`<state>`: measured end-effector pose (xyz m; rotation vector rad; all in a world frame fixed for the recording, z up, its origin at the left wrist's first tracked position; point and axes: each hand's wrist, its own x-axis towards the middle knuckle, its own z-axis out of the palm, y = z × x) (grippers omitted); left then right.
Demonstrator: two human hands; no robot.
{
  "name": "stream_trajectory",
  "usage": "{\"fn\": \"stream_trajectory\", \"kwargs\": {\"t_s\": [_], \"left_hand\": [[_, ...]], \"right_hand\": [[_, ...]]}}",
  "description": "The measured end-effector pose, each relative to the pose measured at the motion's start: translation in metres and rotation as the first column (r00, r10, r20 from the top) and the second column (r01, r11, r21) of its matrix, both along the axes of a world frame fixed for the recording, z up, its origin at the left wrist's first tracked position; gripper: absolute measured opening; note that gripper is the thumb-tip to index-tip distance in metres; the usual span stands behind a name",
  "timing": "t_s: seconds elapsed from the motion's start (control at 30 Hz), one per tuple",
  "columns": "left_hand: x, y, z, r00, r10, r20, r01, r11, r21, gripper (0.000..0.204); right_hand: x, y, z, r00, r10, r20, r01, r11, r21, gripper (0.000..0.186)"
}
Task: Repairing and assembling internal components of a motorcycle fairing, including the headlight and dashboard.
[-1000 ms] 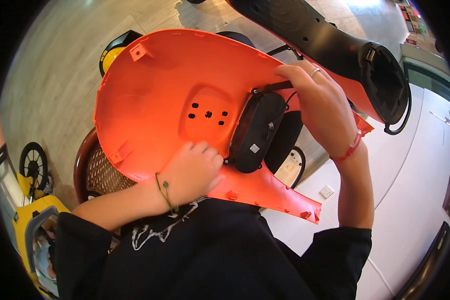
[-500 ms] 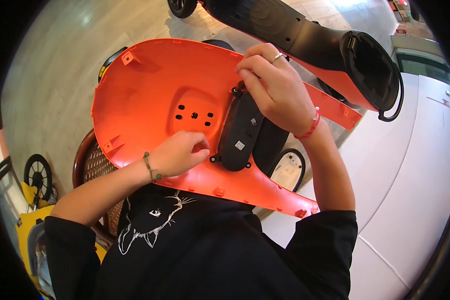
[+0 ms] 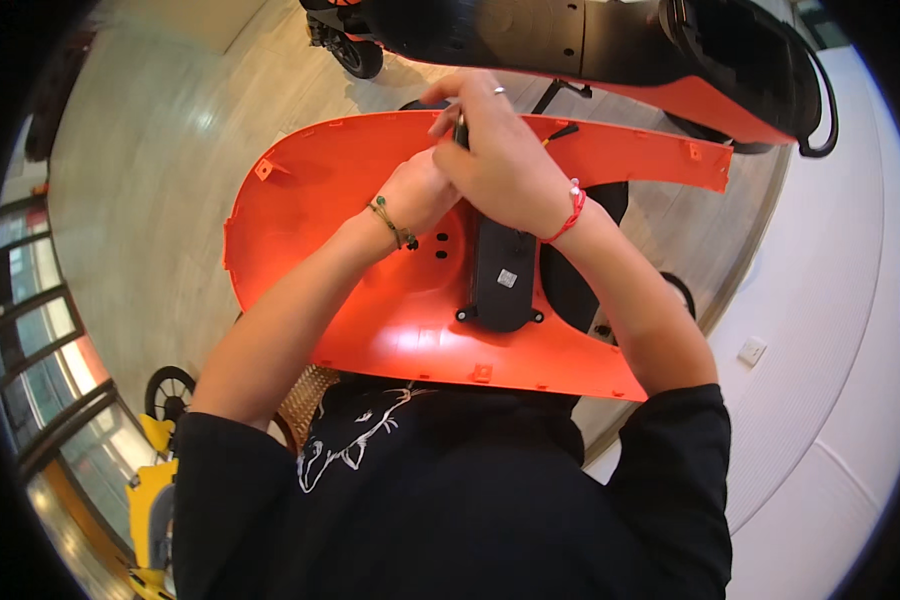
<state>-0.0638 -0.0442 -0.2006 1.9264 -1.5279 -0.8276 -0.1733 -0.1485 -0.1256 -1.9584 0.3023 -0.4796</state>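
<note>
A large curved orange plastic panel [image 3: 395,325] lies inner side up in front of me, and a black oblong unit [image 3: 505,260] is set on it. My left hand [image 3: 422,195] is curled above the panel; its fingertips disappear beneath my right hand [image 3: 510,160]. The right hand is bent over the unit's far end, its fingers curled. A short dark piece [image 3: 460,132] shows at its thumb and fingers, too little to name. Beyond that hand, a thin black-and-yellow piece [image 3: 562,133] lies along the panel's far part; whether the hand touches it is hidden.
A black-and-orange ride-on scooter body [image 3: 610,45] stands beyond the panel, with a wheel [image 3: 355,58] at its left. Near left is a yellow wheeled thing [image 3: 155,500]. A white curved surface [image 3: 810,300] fills the right side; part of a woven chair [image 3: 308,405] shows beneath the panel.
My left hand has moved up and right to meet my right hand, which has come left and lower over the unit. The whole view has shifted, and the panel appears turned slightly.
</note>
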Motion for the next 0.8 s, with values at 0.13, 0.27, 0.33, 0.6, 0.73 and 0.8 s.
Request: {"fn": "stream_trajectory", "kwargs": {"t_s": [0.13,0.27,0.33,0.6,0.73,0.8], "left_hand": [[-0.003,0.0,0.006,0.997,0.065,-0.034,-0.065,0.998,-0.021,0.022],[-0.006,0.001,-0.005,0.989,0.113,-0.099,-0.124,0.986,-0.115,0.019],[-0.007,0.003,-0.009,0.988,0.105,-0.117,-0.119,0.986,-0.114,0.019],[-0.006,0.003,-0.008,0.992,0.099,-0.078,-0.102,0.994,-0.034,0.02],[-0.009,0.002,-0.01,0.979,0.15,-0.138,-0.16,0.985,-0.066,0.021],[-0.009,0.003,-0.007,0.987,0.103,-0.127,-0.118,0.986,-0.116,0.02]], "right_hand": [[-0.006,-0.006,0.006,0.963,-0.256,-0.084,0.255,0.967,-0.03,0.039],[-0.008,-0.006,0.011,0.961,-0.268,-0.065,0.272,0.96,0.065,0.043],[-0.009,-0.008,0.015,0.969,-0.232,-0.083,0.229,0.973,-0.036,0.038],[-0.019,-0.03,0.03,0.987,0.145,-0.072,-0.162,0.873,-0.461,0.017],[-0.025,-0.024,0.033,0.966,0.229,0.123,-0.072,0.692,-0.719,0.022],[-0.023,-0.023,0.035,0.981,0.176,-0.08,-0.185,0.732,-0.655,0.018]]}}
